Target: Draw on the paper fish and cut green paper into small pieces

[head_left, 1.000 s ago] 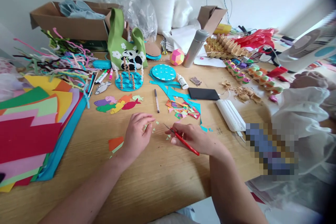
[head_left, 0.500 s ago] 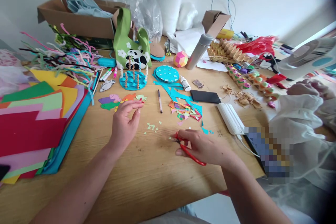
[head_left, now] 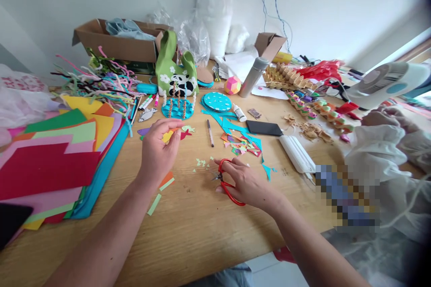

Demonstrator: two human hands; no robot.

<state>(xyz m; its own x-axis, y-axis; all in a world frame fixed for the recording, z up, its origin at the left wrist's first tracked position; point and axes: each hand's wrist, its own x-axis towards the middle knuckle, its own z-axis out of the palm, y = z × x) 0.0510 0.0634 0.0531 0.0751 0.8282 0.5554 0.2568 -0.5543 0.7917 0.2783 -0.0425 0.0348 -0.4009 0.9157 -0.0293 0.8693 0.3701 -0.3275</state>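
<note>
My left hand hovers over a group of cut paper fish, its thumb apart from its fingers. A yellow fish shows through that gap. Just past the fingertips are a red fish and a pale green fish; a purple fish is partly hidden behind the hand. My right hand grips red-handled scissors, with the blades pointing left. Small pale green clippings lie between my hands. Beside my left wrist are an orange strip and a green strip.
Stacked coloured sheets cover the left side. A pen, mixed paper scraps, a glue bottle and a black phone lie ahead. A steel flask stands farther back. Another person's white sleeve is at right.
My left fingers have parted from the red fish, which now shows among the others. My right hand has moved slightly left with the scissors. The camera view has shifted, and paper strips show by my left wrist.
</note>
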